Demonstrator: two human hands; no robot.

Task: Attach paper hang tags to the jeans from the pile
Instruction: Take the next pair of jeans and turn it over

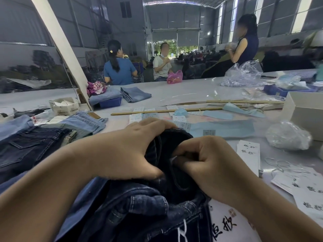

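A pair of dark blue jeans point(150, 203) lies bunched in front of me at the table's near edge. My left hand point(138, 147) grips the raised waistband, fingers curled over its top. My right hand point(204, 161) pinches the waistband fabric from the right, and a bit of white shows between its fingertips. A stack of white hang tags point(248, 154) with black characters lies just right of my right hand, and more tags point(307, 189) are scattered at the lower right. A large tag point(227, 224) lies under the jeans.
A pile of dark and light jeans point(35, 142) lies at the left. Blue paper strips point(222, 128), small labels and wooden sticks point(166, 111) lie ahead. A white box point(307, 112) and a plastic bag point(288, 135) stand at the right. Three people are beyond the table.
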